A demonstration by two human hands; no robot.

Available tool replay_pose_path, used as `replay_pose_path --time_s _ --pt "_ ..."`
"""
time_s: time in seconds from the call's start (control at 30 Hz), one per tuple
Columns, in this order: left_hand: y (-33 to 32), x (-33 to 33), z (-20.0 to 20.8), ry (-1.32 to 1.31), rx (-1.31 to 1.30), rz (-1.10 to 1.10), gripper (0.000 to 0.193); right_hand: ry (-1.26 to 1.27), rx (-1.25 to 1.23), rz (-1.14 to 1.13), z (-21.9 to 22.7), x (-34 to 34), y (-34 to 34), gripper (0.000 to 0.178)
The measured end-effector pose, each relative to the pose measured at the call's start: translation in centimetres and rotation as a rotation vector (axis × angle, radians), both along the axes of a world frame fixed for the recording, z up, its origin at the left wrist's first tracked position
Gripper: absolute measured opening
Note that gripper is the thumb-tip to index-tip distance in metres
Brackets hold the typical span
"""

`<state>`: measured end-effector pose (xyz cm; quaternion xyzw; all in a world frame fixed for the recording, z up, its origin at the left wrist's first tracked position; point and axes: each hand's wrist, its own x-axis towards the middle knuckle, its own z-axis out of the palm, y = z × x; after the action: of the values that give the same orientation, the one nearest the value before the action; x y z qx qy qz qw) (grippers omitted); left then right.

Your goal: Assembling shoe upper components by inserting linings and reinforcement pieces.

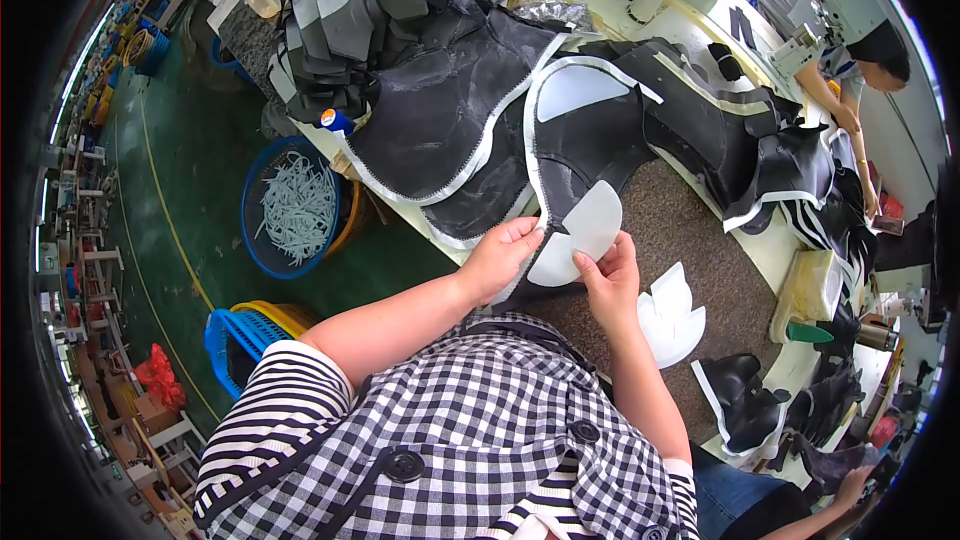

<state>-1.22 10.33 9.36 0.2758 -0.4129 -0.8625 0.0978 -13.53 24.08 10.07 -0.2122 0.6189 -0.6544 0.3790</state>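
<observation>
Both forearms reach over the table (690,230); left hand (500,258) and right hand (608,280) each pinch the white foam piece (585,230), held just below the black fabric panel (590,140) with white-stitched edging.

Even, bright indoor light from overhead; shadows soft and short. Mild glare on the white foam pieces (590,225) and pale table edge (770,250). Centre sharp. Strong fisheye bending toward the rim; black vignette at corners. Far floor (170,200) slightly soft.
</observation>
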Motion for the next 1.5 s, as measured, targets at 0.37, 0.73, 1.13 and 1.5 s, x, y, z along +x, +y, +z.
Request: replay_pose_path --time_s 0.37,0.73,1.13,1.5 --pt "-0.6 -0.1 0.6 0.033 0.091 -0.04 0.03 -0.001 0.027 -0.077 -0.1 0.3 -0.8 0.035" --pt "-0.3 -0.1 0.1 0.029 0.097 -0.029 0.031 0.074 0.044 -0.083 0.0 0.4 -0.7 0.035" --pt "-0.5 -0.4 0.4 0.045 0.102 -0.009 0.032 0.109 0.06 -0.108 0.0 0.2 -1.1 0.036" --pt "-0.9 -0.2 1.7 0.002 -0.115 -0.056 0.031 0.354 0.708 -0.11 2.6 -0.6 -0.1 0.086"
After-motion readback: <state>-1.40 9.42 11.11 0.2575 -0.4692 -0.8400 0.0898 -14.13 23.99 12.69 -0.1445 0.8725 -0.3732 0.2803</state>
